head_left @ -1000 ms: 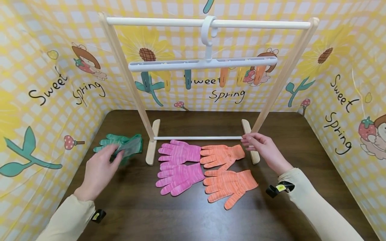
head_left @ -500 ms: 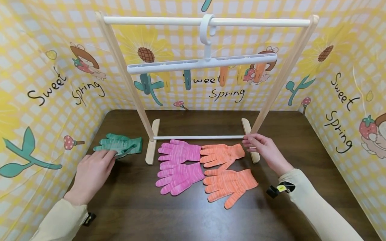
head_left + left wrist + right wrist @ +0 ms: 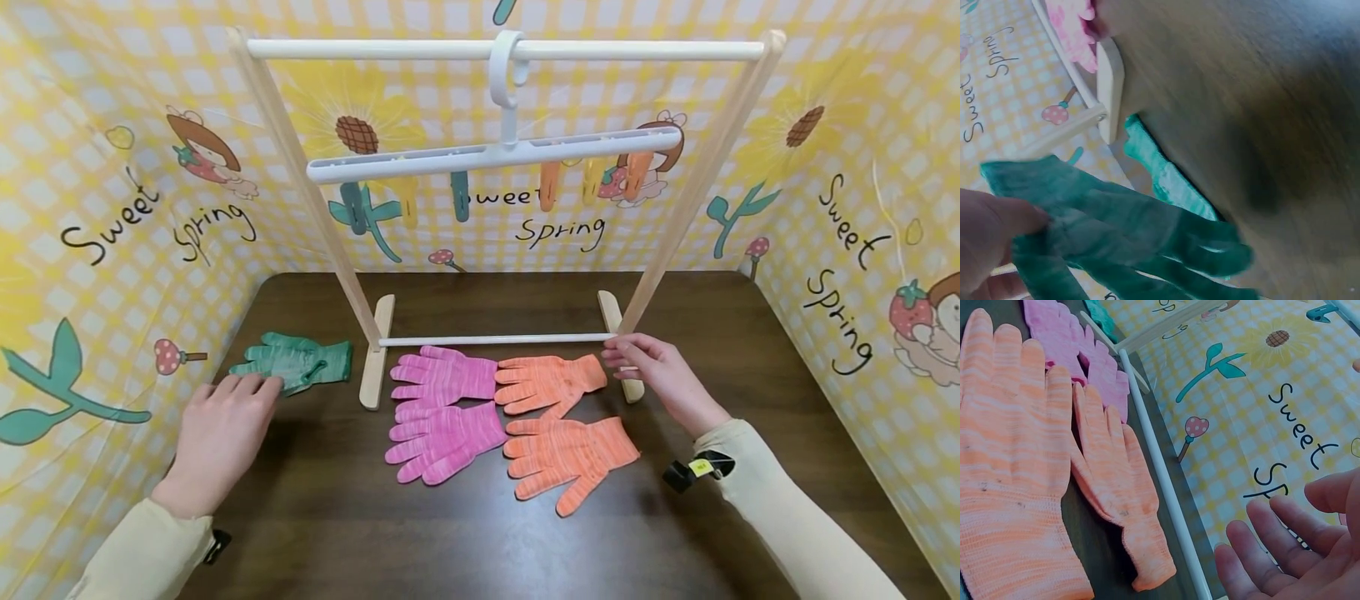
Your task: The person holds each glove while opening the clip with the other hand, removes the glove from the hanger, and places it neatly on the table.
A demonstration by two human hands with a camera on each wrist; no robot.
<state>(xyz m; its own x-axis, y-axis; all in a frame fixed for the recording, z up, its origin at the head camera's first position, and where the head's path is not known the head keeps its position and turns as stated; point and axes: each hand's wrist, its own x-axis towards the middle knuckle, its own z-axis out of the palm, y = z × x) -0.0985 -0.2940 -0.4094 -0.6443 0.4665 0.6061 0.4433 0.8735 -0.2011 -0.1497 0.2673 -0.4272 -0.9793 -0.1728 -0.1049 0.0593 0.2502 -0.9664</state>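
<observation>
My left hand [image 3: 225, 425] is at the left of the table, just in front of a green glove [image 3: 300, 360] lying flat. In the left wrist view the thumb and fingers pinch a second green glove [image 3: 1116, 219], whose fingers dangle; the head view hides it behind the hand. My right hand [image 3: 648, 367], fingers loosely bent and holding nothing, is by the right end of the rack's lower rail [image 3: 495, 340]. Two pink gloves [image 3: 446, 442] and two orange gloves [image 3: 572, 458] lie flat in the middle, orange on the right.
A wooden rack [image 3: 341, 250] stands behind the gloves. From its top rail [image 3: 375, 50] hangs a pale hanger [image 3: 495, 154], tilted, with green, yellow and orange clips [image 3: 549, 185]. Patterned cloth [image 3: 562, 258] walls the table [image 3: 487, 550] at the back and sides.
My left hand has moved left and toward the table's front, away from over the flat green glove. The right hand has stayed by the rail. The view has shifted slightly.
</observation>
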